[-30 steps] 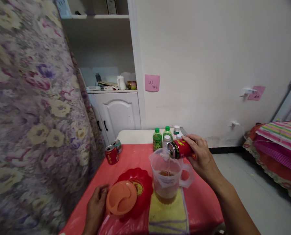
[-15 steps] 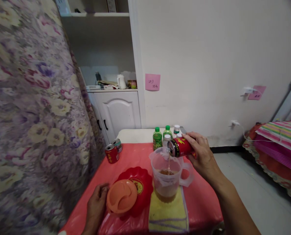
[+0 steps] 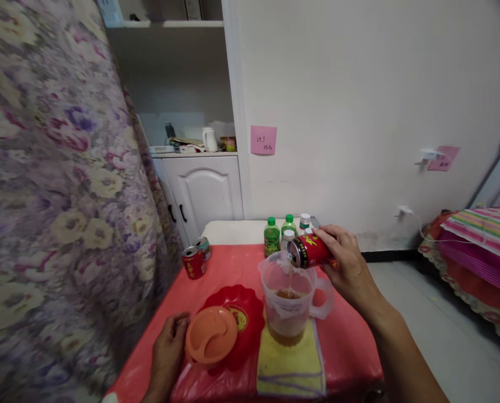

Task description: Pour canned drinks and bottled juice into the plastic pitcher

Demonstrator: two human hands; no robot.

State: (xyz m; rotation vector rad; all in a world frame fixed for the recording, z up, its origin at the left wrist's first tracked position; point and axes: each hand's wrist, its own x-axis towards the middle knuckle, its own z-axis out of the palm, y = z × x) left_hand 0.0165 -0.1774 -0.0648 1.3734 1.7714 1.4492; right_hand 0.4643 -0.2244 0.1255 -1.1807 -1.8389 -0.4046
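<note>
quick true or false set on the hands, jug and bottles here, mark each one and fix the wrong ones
1. The right hand tilts a red can over the jug. True.
2. The left hand grips the jug's handle. False: it is beside the orange dish.
3. The jug stands on a yellow cloth. True.
4. The green-capped bottles lie on their sides. False: they stand upright.
5. A pink note is on the wall behind the table. True.
</note>
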